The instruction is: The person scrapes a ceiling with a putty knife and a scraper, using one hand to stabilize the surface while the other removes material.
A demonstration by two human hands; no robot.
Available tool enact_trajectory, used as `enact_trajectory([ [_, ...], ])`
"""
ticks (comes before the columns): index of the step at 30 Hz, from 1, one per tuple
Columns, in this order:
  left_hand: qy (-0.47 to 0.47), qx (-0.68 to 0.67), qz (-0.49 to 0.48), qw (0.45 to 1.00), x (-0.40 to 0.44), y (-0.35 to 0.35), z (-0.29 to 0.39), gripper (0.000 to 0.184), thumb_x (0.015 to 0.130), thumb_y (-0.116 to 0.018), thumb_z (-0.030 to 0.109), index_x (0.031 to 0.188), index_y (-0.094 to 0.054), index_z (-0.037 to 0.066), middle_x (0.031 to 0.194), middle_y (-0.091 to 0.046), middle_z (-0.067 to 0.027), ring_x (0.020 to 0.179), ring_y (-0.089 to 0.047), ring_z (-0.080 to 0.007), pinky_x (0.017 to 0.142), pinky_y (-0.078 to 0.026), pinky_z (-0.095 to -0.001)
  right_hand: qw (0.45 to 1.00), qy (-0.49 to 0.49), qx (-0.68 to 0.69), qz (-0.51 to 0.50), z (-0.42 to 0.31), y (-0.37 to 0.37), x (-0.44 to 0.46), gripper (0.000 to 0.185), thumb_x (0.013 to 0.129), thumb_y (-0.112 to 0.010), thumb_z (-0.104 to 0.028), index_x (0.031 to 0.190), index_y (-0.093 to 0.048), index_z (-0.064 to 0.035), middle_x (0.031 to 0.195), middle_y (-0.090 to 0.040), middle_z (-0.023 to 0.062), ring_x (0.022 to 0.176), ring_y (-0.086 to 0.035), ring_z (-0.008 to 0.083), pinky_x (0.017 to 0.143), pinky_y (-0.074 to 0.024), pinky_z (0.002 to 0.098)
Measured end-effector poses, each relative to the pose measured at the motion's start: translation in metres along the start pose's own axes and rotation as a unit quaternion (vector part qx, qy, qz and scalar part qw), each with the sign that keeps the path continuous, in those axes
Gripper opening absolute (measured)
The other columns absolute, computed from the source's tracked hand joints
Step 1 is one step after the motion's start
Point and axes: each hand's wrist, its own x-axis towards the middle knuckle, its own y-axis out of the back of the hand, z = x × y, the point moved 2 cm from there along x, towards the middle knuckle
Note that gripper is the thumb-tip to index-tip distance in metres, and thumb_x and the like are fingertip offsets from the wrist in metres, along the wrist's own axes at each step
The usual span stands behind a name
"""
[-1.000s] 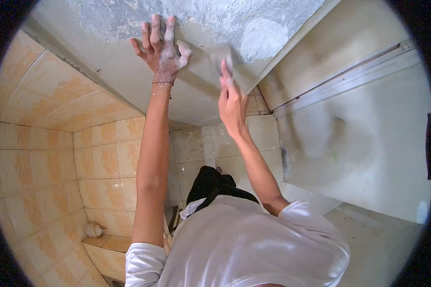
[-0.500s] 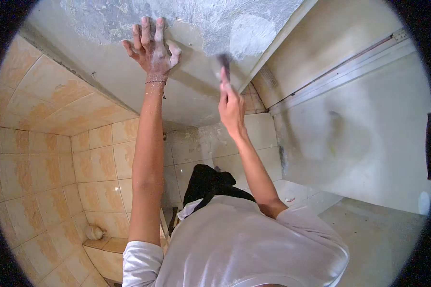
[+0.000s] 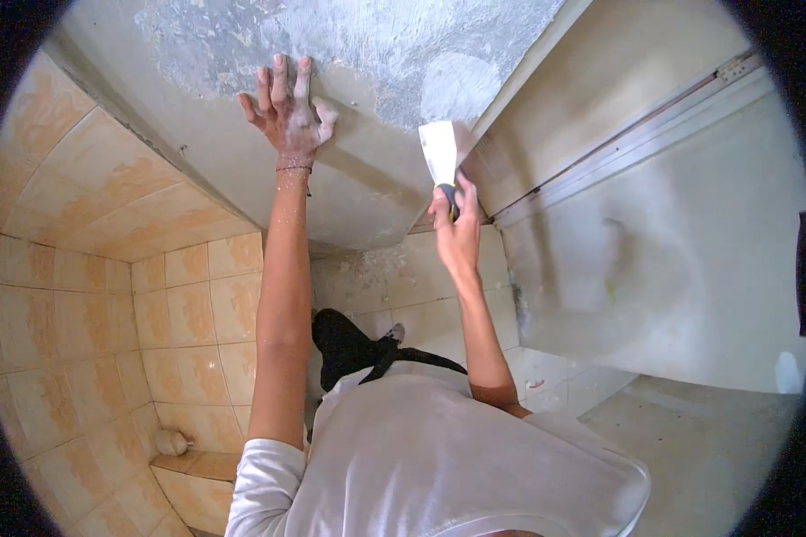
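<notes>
My left hand (image 3: 291, 116) lies with spread fingers against the wall (image 3: 367, 179), its fingertips near the lower border of a rough grey scraped area (image 3: 269, 36). White dust coats its fingers and forearm. In my right hand (image 3: 457, 224) is a putty knife (image 3: 440, 152), gripped by its dark handle with the wide, bright blade pointing up. The blade is by the wall's right edge, just below a pale rounded patch (image 3: 461, 85); whether it touches the surface I cannot tell.
Orange-patterned tiles (image 3: 63, 331) cover the walls on the left, where a rounded pale object (image 3: 172, 441) sits on a tiled ledge (image 3: 197, 461). A door frame (image 3: 636, 134) and a pale panel (image 3: 672, 277) stand to the right. Debris dots the floor (image 3: 358, 277).
My right hand has moved down and to the right, and the putty knife's blade now faces the camera. My left hand stays spread on the wall, appearing slightly lower in view.
</notes>
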Motion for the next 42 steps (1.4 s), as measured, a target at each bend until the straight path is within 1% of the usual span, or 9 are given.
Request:
enact_trajectory([
  [3,0.002,0.000,-0.003,1.000,-0.003,-0.002,-0.001,0.066,0.083,-0.051,0.041,0.146,-0.063,0.029,0.162,-0.044,-0.0011,0.156,-0.030,-0.0246,0.131,-0.005,-0.0538,0.992,-0.076,0.093,-0.034,-0.009,0.004,0.013,0.035,0.107,-0.062,-0.035,0.125,-0.056,-0.0055,0.085,-0.065,0.0012,0.066,-0.055,0.0071,0.059,-0.0451,0.0248],
  [8,-0.016,-0.014,-0.027,0.999,0.000,0.005,0.003,0.063,0.090,-0.050,0.037,0.150,-0.060,0.020,0.165,-0.041,-0.0101,0.155,-0.028,-0.0316,0.129,-0.004,-0.0541,0.986,-0.108,0.122,0.027,-0.051,-0.002,0.019,0.029,0.107,-0.063,-0.031,0.124,-0.058,-0.0084,0.082,-0.063,0.0008,0.058,-0.047,0.0061,0.052,-0.0397,0.0225],
  [11,0.018,-0.037,-0.049,0.998,0.003,0.008,0.006,0.070,0.080,-0.057,0.033,0.149,-0.060,0.026,0.164,-0.041,-0.0049,0.157,-0.027,-0.0286,0.131,-0.002,-0.0552,0.989,-0.102,0.105,0.022,-0.066,-0.013,0.025,0.034,0.107,-0.062,-0.036,0.122,-0.058,-0.0057,0.080,-0.061,0.0016,0.066,-0.054,0.0063,0.055,-0.0423,0.0243],
  [18,0.080,-0.075,-0.115,0.987,0.008,0.037,0.023,0.075,0.085,-0.068,0.036,0.156,-0.050,0.019,0.169,-0.032,-0.0097,0.160,-0.017,-0.0337,0.129,-0.002,-0.0589,0.995,0.018,0.095,0.021,-0.046,-0.044,0.038,0.033,0.108,-0.060,-0.038,0.099,-0.062,-0.0056,0.069,-0.050,-0.0042,0.057,-0.044,0.0037,0.050,-0.0355,0.0229],
  [21,0.113,-0.079,-0.132,0.982,-0.001,0.051,0.034,0.091,0.083,-0.079,0.045,0.161,-0.042,0.016,0.171,-0.027,-0.0115,0.161,-0.013,-0.0363,0.129,-0.004,-0.0608,0.998,-0.028,0.032,-0.056,-0.045,-0.035,0.043,0.048,0.108,-0.057,-0.047,0.104,-0.065,0.0007,0.075,-0.059,0.0105,0.070,-0.056,0.0194,0.067,-0.0465,0.0376],
  [23,0.113,-0.079,-0.165,0.977,-0.003,0.056,0.031,0.118,0.074,-0.087,0.061,0.166,-0.030,0.014,0.173,-0.017,-0.0140,0.160,-0.009,-0.0409,0.127,-0.006,-0.0649,0.999,-0.006,0.012,-0.043,-0.046,-0.029,0.049,0.048,0.108,-0.057,-0.046,0.105,-0.066,0.0010,0.074,-0.059,0.0108,0.069,-0.056,0.0194,0.067,-0.0467,0.0372],
  [29,0.124,-0.082,-0.170,0.974,-0.008,0.053,0.032,0.142,0.060,-0.085,0.076,0.168,-0.020,0.011,0.174,-0.003,-0.0217,0.159,0.001,-0.0492,0.124,-0.007,-0.0702,0.996,0.077,-0.048,-0.001,-0.050,-0.029,0.040,0.048,0.103,-0.066,-0.046,0.098,-0.074,0.0017,0.068,-0.064,0.0158,0.061,-0.058,0.0204,0.059,-0.0455,0.0374],
  [37,0.097,-0.069,-0.191,0.974,-0.023,0.048,0.022,0.143,0.061,-0.084,0.077,0.169,-0.018,0.011,0.174,0.003,-0.0246,0.159,0.009,-0.0488,0.123,-0.003,-0.0712,0.990,0.100,-0.082,0.052,-0.032,-0.034,0.044,0.051,0.102,-0.065,-0.048,0.089,-0.068,0.0013,0.068,-0.062,0.0218,0.058,-0.058,0.0386,0.056,-0.0445,0.0431],
  [42,0.091,-0.063,-0.193,0.975,-0.022,0.044,0.020,0.142,0.061,-0.084,0.076,0.169,-0.018,0.012,0.174,0.003,-0.0245,0.159,0.009,-0.0485,0.123,-0.002,-0.0705,0.989,0.109,-0.072,0.067,-0.023,-0.041,0.043,0.050,0.102,-0.065,-0.048,0.091,-0.070,0.0004,0.069,-0.062,0.0224,0.058,-0.059,0.0386,0.056,-0.0450,0.0429],
])
